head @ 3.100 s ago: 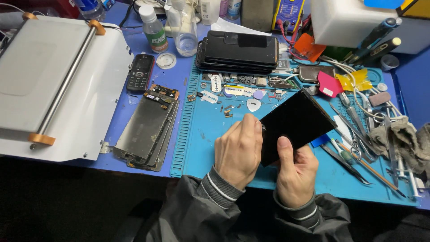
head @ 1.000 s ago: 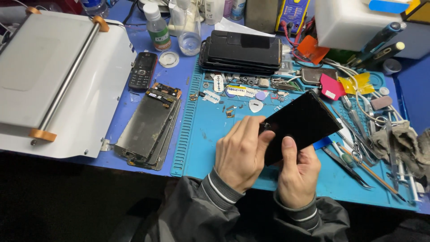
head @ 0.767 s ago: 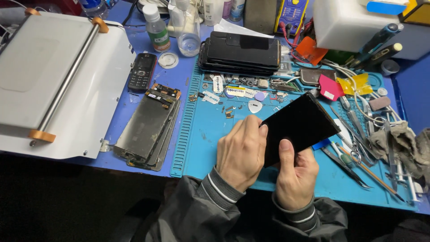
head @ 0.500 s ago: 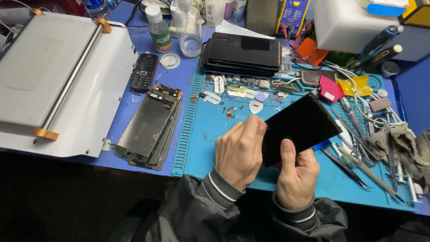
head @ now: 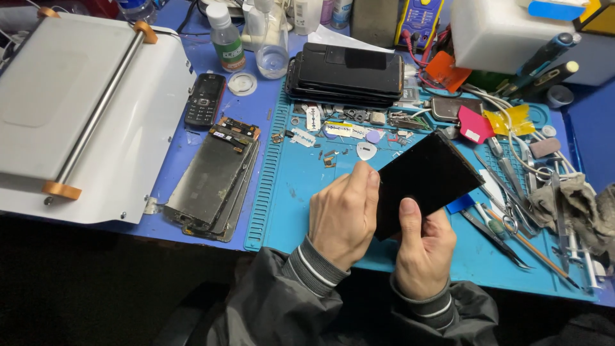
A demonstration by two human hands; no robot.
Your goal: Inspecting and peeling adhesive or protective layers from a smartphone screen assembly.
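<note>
I look down on a crowded blue table (head: 211, 83) with a teal work mat (head: 301, 186) across its middle. Both of my hands are raised just above the mat, near its front edge, and share one thing: a flat black screen panel (head: 426, 176), tilted so its far corner points up and to the right. My left hand (head: 343, 214) curls around the panel's left edge, its fingers bent and pressed together, the knuckles facing me. My right hand (head: 423, 247) sits below the panel's lower corner and pinches it, thumb flat on the dark face and the other fingers hidden behind. The panel rises from between the two hands, clear of the mat.

To the left lie a stack of bare phone screens (head: 214, 179) and a small black keypad phone (head: 205, 99). Farther back sits a stack of dark phones (head: 349, 72). Tweezers and hand tools (head: 512, 211) lie scattered to the right.
</note>
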